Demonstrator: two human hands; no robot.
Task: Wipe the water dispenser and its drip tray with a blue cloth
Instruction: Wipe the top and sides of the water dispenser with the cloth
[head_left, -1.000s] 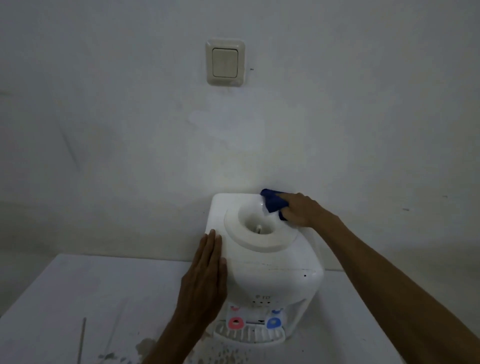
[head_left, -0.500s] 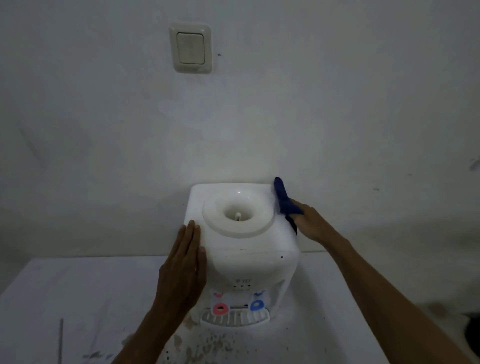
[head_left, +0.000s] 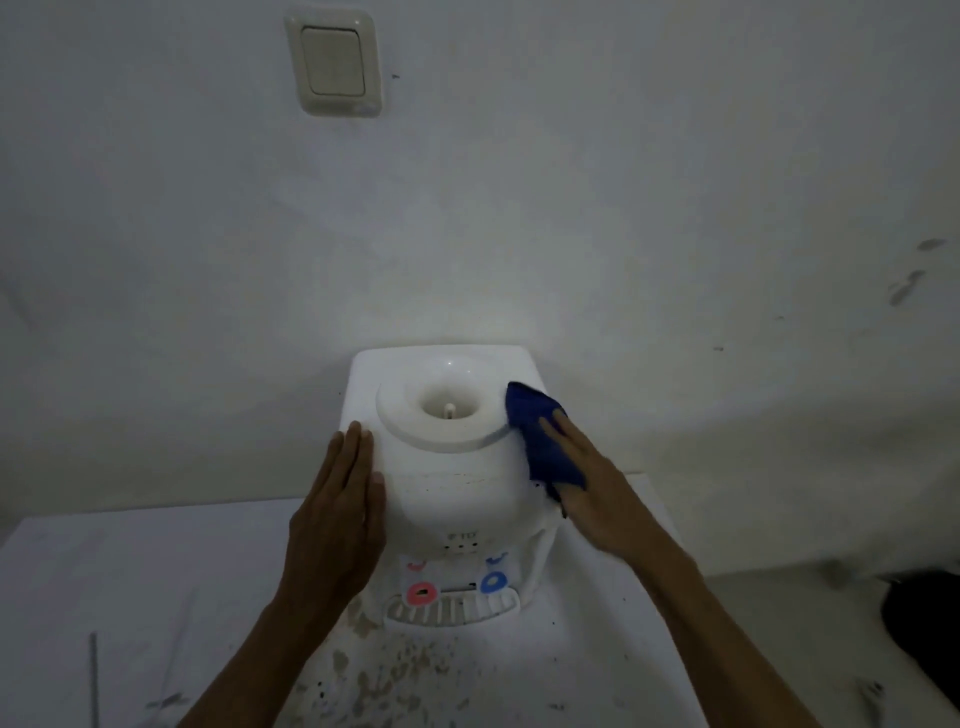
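At centre frame, right hand (head_left: 597, 499) presses cloth (head_left: 540, 441) with straight fingers against dispenser (head_left: 452, 483), cloth running top-to-bottom, lower end hidden; left hand (head_left: 337, 514) lies flat opposite.

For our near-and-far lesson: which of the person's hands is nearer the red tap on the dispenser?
Left. The left hand lies flat against the dispenser, just up-left of the red tap; the right hand presses the blue cloth on its opposite side.

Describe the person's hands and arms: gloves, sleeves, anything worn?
Nothing worn that shows. The left hand and right hand are ungloved, with no rings visible. The left forearm and right forearm are bare to the frame's edge: no sleeve, watch or bracelet. The dim light could hide small marks.
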